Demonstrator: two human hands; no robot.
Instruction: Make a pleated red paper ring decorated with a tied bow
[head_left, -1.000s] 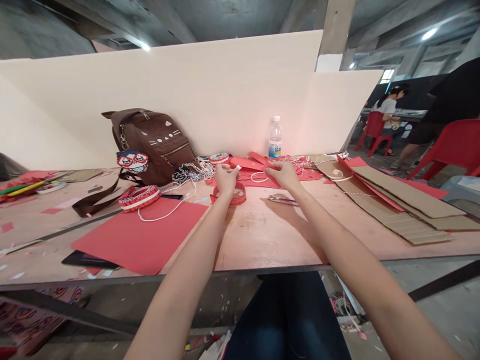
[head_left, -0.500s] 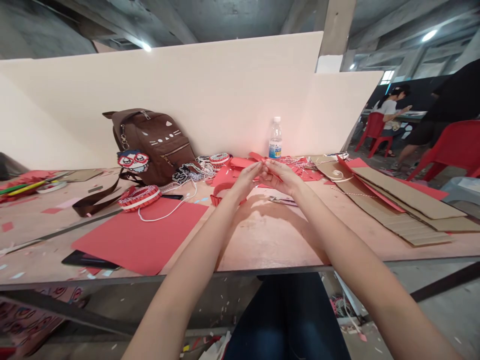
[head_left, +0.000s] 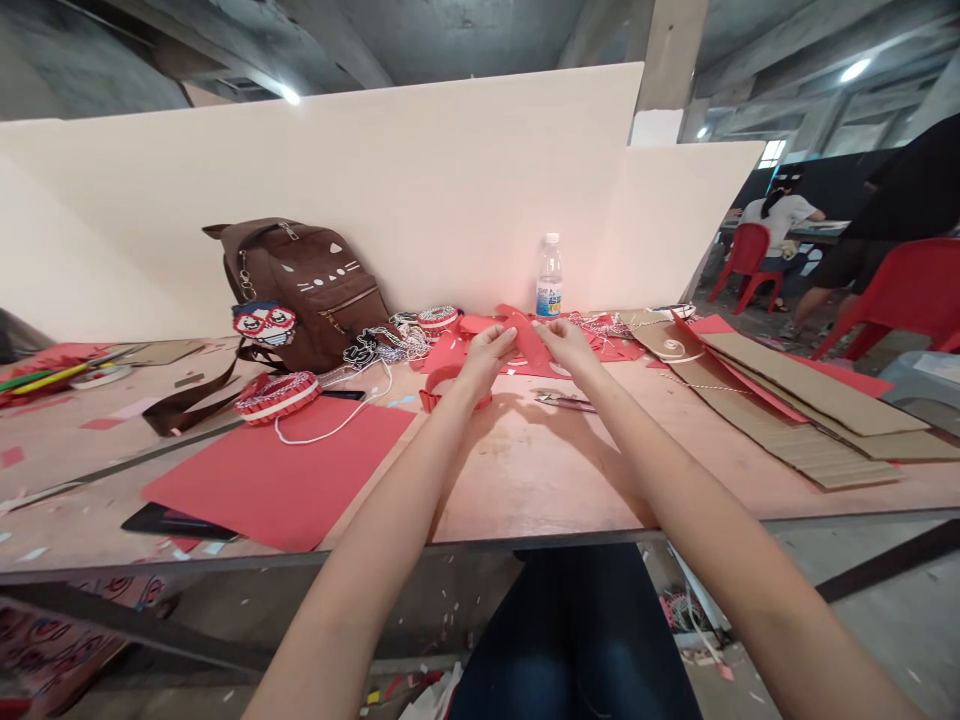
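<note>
Between my hands, above the table's far part, is a piece of red paper (head_left: 526, 338). My left hand (head_left: 489, 357) pinches its left side, and my right hand (head_left: 564, 345) pinches its right side. Just left of and below my left hand sits a red paper ring (head_left: 444, 385). A pair of scissors (head_left: 564, 401) lies on the table under my right hand. More red paper (head_left: 611, 345) and red-and-white twine are spread behind my hands.
A brown backpack (head_left: 311, 290) leans on the white partition at the left, near a red round box (head_left: 277, 397) and a red sheet (head_left: 285, 475). A bottle (head_left: 550, 280) stands behind my hands. Cardboard strips (head_left: 817, 385) lie at the right. People are beyond.
My hands have moved apart, and the red paper between them now shows more of its surface. In the background, the seated person has turned and leaned toward the far table.
</note>
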